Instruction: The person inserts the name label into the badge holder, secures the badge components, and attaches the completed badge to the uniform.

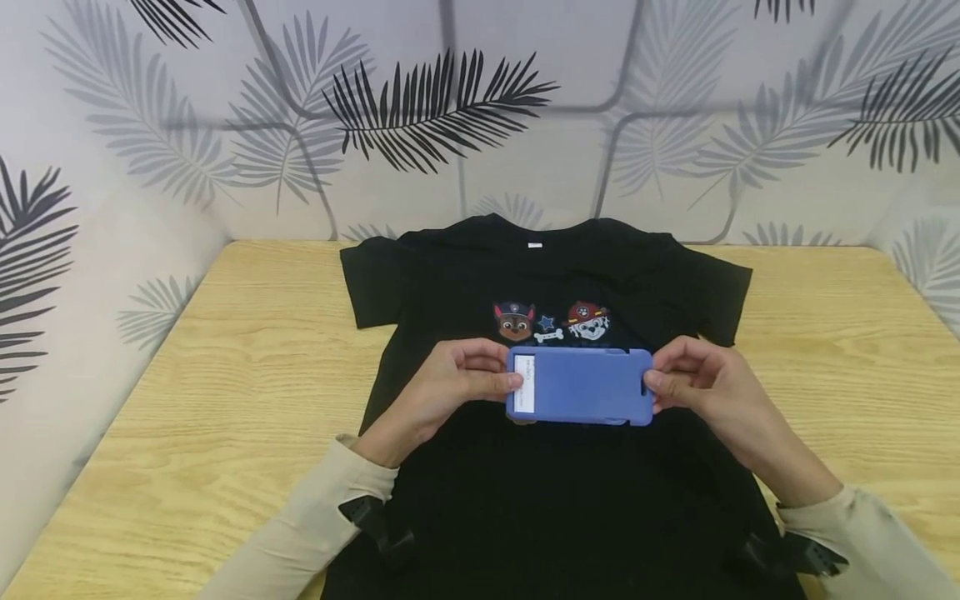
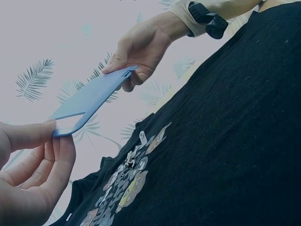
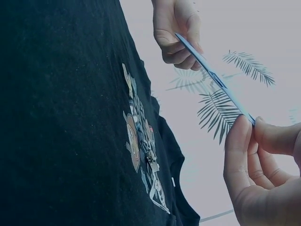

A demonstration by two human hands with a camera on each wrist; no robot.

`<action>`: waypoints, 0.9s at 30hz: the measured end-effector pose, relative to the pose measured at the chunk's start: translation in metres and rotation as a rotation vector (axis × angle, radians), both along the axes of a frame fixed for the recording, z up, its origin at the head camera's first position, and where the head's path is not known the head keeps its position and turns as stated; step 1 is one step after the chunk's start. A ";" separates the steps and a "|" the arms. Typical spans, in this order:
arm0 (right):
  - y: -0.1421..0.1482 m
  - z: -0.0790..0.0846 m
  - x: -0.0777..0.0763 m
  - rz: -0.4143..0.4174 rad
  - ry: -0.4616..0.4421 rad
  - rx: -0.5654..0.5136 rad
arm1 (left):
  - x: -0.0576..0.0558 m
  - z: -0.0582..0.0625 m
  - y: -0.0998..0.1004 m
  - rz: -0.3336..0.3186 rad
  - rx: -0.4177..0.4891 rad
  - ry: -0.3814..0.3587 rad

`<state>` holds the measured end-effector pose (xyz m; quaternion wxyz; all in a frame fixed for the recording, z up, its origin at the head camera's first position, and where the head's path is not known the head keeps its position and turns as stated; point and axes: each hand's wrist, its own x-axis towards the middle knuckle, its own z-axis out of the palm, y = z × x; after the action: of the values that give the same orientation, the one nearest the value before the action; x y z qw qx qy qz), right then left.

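Above a black T-shirt (image 1: 555, 500), both hands hold a flat blue card holder (image 1: 577, 387) lengthwise between them. My left hand (image 1: 450, 379) pinches its left end, the thumb lying over a white printed label (image 1: 525, 400). At the slotted right end, my right hand (image 1: 708, 379) pinches the edge between thumb and fingers. In the left wrist view the card holder (image 2: 91, 101) is tilted and held off the shirt. The right wrist view shows the card holder (image 3: 216, 80) nearly edge-on. Cartoon dog heads printed on the shirt's chest show just beyond it, partly covered.
The shirt lies spread on a wood-grain table (image 1: 247, 375), sleeves out to both sides and collar toward the back. A leaf-patterned wall (image 1: 465, 183) rises behind the table. Small black devices (image 1: 378, 529) are strapped at both sleeve cuffs.
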<state>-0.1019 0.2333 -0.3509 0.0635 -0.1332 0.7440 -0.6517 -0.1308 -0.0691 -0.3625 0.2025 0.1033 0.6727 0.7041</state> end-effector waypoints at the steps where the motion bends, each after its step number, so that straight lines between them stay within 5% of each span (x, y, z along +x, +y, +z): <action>1: 0.000 0.000 0.000 0.001 0.000 0.001 | 0.000 0.000 0.000 -0.002 -0.001 -0.001; 27: -0.001 -0.003 0.001 0.028 0.004 -0.060 | 0.002 0.001 0.000 -0.001 0.005 0.007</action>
<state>-0.1010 0.2323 -0.3540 0.0672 -0.1468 0.7223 -0.6725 -0.1290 -0.0696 -0.3611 0.2002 0.1064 0.6716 0.7054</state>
